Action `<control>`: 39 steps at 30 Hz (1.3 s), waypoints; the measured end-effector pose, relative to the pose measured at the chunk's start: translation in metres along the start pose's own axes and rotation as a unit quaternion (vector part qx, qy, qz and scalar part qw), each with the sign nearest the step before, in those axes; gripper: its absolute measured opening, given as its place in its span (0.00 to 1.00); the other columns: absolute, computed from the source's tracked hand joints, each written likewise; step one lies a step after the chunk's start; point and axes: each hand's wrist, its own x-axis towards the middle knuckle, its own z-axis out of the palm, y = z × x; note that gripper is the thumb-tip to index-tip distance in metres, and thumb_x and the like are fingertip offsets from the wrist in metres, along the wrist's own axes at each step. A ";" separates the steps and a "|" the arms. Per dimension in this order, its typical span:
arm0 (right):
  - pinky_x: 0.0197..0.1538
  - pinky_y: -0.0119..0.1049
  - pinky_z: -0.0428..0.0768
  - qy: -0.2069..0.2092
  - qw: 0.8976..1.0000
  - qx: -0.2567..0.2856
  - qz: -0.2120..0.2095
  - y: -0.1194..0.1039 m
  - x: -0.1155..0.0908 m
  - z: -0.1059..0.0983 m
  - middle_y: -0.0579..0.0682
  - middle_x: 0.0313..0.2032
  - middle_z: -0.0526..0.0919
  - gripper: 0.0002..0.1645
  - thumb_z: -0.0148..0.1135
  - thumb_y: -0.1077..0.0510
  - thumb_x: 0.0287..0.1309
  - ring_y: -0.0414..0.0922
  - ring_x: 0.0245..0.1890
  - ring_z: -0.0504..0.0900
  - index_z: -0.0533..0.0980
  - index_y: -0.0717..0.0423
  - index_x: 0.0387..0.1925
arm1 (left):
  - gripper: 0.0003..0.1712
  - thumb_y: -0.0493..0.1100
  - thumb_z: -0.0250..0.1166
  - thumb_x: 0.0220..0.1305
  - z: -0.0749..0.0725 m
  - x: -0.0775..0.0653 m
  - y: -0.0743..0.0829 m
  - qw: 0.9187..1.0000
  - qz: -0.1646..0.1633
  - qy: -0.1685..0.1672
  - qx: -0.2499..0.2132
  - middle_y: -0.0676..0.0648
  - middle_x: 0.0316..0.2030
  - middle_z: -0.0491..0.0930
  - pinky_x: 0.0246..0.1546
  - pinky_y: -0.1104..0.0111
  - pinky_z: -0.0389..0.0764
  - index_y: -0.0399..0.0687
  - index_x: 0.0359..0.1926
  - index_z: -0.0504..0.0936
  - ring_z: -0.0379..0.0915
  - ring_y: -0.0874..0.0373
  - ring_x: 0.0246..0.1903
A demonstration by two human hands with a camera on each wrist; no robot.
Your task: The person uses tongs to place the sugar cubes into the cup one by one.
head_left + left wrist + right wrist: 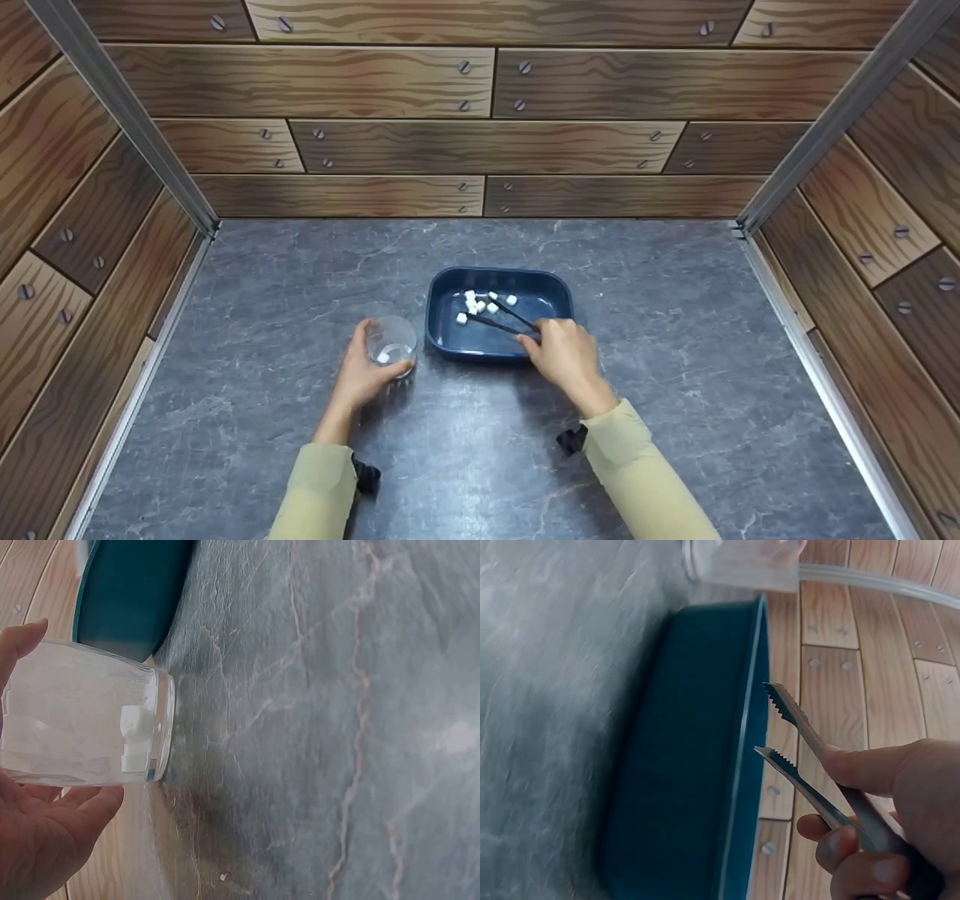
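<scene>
My left hand (365, 373) grips a clear glass (391, 335) that stands upright left of a dark blue rectangular dish. Inside the glass, white cubes (136, 722) lie at the bottom. Thumb and fingers of my right hand (566, 358) hold dark tongs (504, 322) over the blue dish (559, 281). The tongs' arms are spread apart, and in the right wrist view nothing shows between their toothed tips (780, 701). Several small white cubes (481, 306) lie loosely in the dish, mostly in its left half, near the tips.
A grey marbled surface (300, 277) lies beneath the dish and glass. Wood-patterned panels (480, 146) with metal corner rails (127, 112) enclose the back and both sides. Black straps with small devices (366, 477) sit at both wrists.
</scene>
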 end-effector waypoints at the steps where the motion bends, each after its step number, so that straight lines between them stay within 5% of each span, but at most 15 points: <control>1: 0.19 0.44 0.72 0.000 1.000 -0.005 0.003 0.003 0.001 0.001 0.49 0.20 0.79 0.18 0.69 0.45 0.58 0.46 0.16 0.74 0.85 0.57 0.34 | 0.55 0.45 0.81 0.44 0.000 0.000 0.000 1.000 0.000 0.000 0.000 0.33 0.64 0.67 0.64 0.50 0.64 0.37 0.69 0.59 0.63 0.39 0.63; 15: 0.23 0.55 0.77 -0.005 0.997 -0.042 0.059 0.028 0.010 0.005 0.61 0.24 0.83 0.21 0.67 0.45 0.59 0.60 0.23 0.81 0.81 0.60 0.27 | 0.56 0.44 0.80 0.44 0.000 0.000 0.000 1.000 -0.005 0.002 -0.001 0.33 0.65 0.66 0.65 0.50 0.64 0.35 0.70 0.58 0.63 0.39 0.64; 29: 0.22 0.53 0.78 -0.053 0.992 -0.071 0.086 0.033 0.019 0.011 0.60 0.24 0.82 0.21 0.66 0.45 0.61 0.56 0.22 0.80 0.81 0.60 0.27 | 0.56 0.47 0.81 0.45 -0.001 -0.001 0.002 1.000 -0.002 0.000 0.009 0.33 0.64 0.68 0.64 0.50 0.64 0.36 0.69 0.59 0.64 0.39 0.63; 39: 0.25 0.56 0.79 -0.039 0.993 -0.075 0.083 0.033 0.024 0.016 0.62 0.28 0.84 0.20 0.66 0.46 0.61 0.60 0.26 0.82 0.82 0.61 0.28 | 0.56 0.46 0.81 0.44 -0.001 -0.001 0.001 1.000 -0.010 0.001 0.006 0.35 0.65 0.67 0.64 0.50 0.64 0.38 0.70 0.58 0.63 0.40 0.64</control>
